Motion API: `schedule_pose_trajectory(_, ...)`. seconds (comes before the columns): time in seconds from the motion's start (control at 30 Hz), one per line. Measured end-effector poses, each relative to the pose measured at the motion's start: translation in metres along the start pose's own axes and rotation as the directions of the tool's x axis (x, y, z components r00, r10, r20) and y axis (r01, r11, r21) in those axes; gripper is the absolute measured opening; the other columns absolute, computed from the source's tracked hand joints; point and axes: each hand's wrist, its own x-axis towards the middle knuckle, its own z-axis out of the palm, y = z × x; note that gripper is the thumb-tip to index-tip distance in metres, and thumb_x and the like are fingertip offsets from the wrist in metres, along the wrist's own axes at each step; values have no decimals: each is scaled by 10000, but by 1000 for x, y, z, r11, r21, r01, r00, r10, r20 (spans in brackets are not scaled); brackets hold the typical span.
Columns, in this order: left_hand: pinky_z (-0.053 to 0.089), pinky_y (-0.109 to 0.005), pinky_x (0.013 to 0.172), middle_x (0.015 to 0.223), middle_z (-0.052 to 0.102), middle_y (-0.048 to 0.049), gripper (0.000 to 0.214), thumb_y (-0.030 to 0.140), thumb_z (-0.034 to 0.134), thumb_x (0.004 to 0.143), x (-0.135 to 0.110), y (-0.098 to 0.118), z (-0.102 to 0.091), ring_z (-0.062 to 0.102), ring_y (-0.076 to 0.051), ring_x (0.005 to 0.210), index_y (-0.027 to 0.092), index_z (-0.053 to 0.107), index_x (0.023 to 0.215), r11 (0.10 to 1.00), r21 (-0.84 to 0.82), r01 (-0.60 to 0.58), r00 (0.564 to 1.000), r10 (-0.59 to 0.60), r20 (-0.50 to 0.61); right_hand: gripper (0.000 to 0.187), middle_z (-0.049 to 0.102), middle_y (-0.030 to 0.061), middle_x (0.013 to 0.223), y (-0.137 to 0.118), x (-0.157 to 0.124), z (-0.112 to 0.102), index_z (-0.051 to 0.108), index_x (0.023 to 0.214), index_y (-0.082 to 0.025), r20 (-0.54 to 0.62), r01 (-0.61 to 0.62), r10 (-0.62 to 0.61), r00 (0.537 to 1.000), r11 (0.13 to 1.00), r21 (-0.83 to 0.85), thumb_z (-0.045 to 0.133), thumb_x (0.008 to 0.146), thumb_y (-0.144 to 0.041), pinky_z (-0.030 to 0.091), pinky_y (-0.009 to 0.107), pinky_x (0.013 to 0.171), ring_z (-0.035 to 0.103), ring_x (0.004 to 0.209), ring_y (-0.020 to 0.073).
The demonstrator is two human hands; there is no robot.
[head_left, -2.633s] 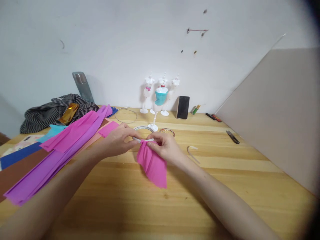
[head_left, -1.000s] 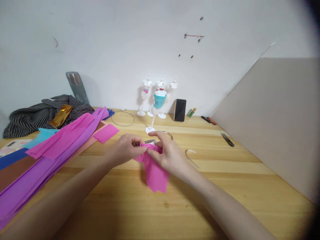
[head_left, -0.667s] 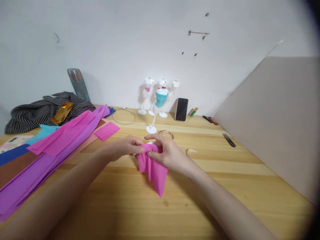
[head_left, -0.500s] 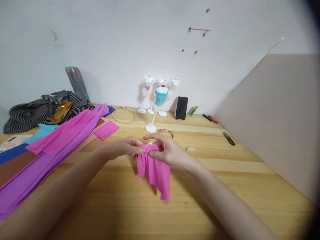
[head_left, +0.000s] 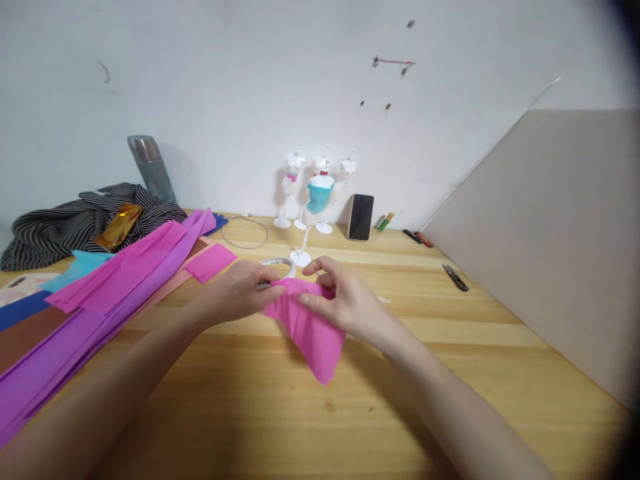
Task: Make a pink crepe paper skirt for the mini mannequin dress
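Both hands hold a thin, crinkled, bright pink paper-like sheet (head_left: 317,333) above the wooden counter (head_left: 240,413), in front of the person. The left hand (head_left: 245,287) pinches the gathered upper edge between thumb and forefinger, its remaining fingers curled out of sight. The right hand (head_left: 353,297) grips farther along, thumb flat on the front, forefinger arched clear of the sheet; its other fingers are partly hidden behind the pink. Below, the sheet hangs to a slanting point. A round white ring like a tape roll (head_left: 293,269) shows just beyond the left fingertips, its lower part covered by hand and sheet, so whether it is held cannot be told. A small pale strip (head_left: 383,300) peeks out beside the right hand, mostly hidden. Farther back, a white plastic dress-form figure wrapped in turquoise (head_left: 320,198) partly blocks similar white figures (head_left: 293,167) near the wall. At left, long pink and purple sheets (head_left: 117,267) run out of frame, as does a pale patterned flat object (head_left: 23,288). Faint marks line the ring, too small to read; the upright black-screened phone (head_left: 361,218) is dark, and the little green-and-gold tube (head_left: 385,222) bears no legible lettering.
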Motion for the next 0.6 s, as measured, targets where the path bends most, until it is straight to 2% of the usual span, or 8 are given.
schedule_pose_trajectory(0.1, 158, -257, 489, 541, 273, 52, 278, 233, 484, 816, -1, 1, 1, 269, -72, 519, 166, 375, 570, 1000, 20, -13, 999, 14, -40, 264, 450, -40, 590, 5, 4, 2, 514, 738, -183, -34, -3, 2, 999, 999, -48, 659, 742, -404, 289, 231, 499, 406, 554, 108)
schedule_pose_trajectory(0.2, 156, -257, 488, 537, 247, 53, 287, 213, 486, 808, -2, 3, 2, 246, -70, 512, 167, 345, 563, 999, 18, -37, 998, 38, -56, 255, 429, -31, 593, 10, 8, 5, 471, 612, -180, 5, -10, 11, 1000, 1000, -22, 632, 731, -337, 290, 233, 495, 400, 557, 104)
schedule_pose_trajectory(0.3, 167, -254, 494, 543, 262, 52, 276, 213, 477, 818, -2, 2, 3, 264, -71, 520, 166, 361, 571, 999, 11, -43, 998, 43, -41, 200, 399, -38, 558, 9, 9, 8, 466, 570, -177, 51, -12, 9, 999, 998, 60, 560, 733, -245, 284, 226, 484, 393, 532, 95)
schedule_pose_trajectory(0.4, 178, -253, 504, 554, 299, 49, 265, 220, 464, 829, -2, 3, 3, 286, -76, 536, 165, 388, 582, 998, 33, -51, 998, 52, -30, 173, 388, -43, 541, 5, 6, 12, 458, 559, -177, 37, 26, -31, 999, 993, 119, 516, 721, -190, 284, 218, 485, 382, 523, 88)
schedule_pose_trajectory(0.6, 187, -254, 523, 569, 305, 47, 274, 206, 444, 831, -2, 8, 2, 292, -79, 552, 168, 354, 575, 993, 87, -83, 996, 84, -7, 233, 306, -51, 526, -6, -2, 12, 370, 525, -187, 27, 119, -122, 992, 989, 91, 457, 735, -134, 244, 214, 475, 298, 507, 78)
